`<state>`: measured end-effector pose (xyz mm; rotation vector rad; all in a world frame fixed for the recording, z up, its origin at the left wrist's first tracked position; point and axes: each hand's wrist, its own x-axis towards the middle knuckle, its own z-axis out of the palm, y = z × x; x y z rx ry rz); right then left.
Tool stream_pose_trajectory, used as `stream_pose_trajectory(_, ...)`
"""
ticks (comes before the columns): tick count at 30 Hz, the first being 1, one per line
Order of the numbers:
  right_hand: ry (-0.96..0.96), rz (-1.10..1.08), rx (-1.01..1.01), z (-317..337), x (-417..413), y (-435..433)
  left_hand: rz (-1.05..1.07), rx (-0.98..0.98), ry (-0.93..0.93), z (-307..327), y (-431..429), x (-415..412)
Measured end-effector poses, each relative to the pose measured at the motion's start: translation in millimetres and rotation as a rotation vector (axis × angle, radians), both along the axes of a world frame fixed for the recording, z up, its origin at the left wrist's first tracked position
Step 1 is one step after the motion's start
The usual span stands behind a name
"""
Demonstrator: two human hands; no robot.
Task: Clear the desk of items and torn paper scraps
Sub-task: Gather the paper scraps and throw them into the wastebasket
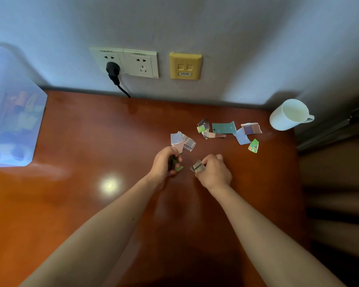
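both curled tight: left hand (165, 162) around green scraps (177, 166), right hand (215, 171) pinching a striped scrap (197, 166)

Reddish-brown desk (91, 141), white mug (286, 114), yellow wall plate (185, 66), teal scrap (224, 127), striped grey scrap (189, 144).

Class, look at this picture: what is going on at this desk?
A person is picking torn paper off a wooden desk. The left hand grips a small bunch of scraps; the right hand pinches a striped scrap. More loose pieces lie farther back, near a white mug.
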<state>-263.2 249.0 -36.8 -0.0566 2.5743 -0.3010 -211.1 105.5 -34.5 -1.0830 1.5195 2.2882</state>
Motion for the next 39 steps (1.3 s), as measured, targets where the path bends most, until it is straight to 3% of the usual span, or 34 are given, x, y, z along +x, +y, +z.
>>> stream_pose_trajectory(6, 0.013, 0.014, 0.03, -1, 0, -1, -0.072, -0.271, -0.032, -11, 0, 0)
stream_pose_trajectory(11, 0.009, 0.057, 0.002, -4, 2, -2, -0.44, -0.913, -0.224, -16, 1, 10)
stream_pose_trajectory(23, -0.275, -0.415, -0.659, -5, 6, -18, -0.747, -1.25, -0.126, -21, -4, 11)
stream_pose_trajectory(29, -0.498, -0.824, -0.909, 5, 1, -24, -0.795, -1.173, -0.145, -23, -5, 14)
stream_pose_trajectory(31, -0.575, -1.004, -1.008, 9, -3, -27, -0.638, -0.981, -0.152, -24, -4, 16)
stream_pose_trajectory(35, -0.693, -1.206, -1.154, 15, -8, -34, -0.03, -0.311, -0.057, -11, -4, 7)
stream_pose_trajectory(37, -0.71, -1.216, -1.165, 17, -11, -38, 0.098, -0.15, -0.032, -3, -10, 2)
stream_pose_trajectory(39, -0.7, -1.163, -1.128, 18, -15, -42, 0.118, -0.107, -0.006, 2, -15, -1)
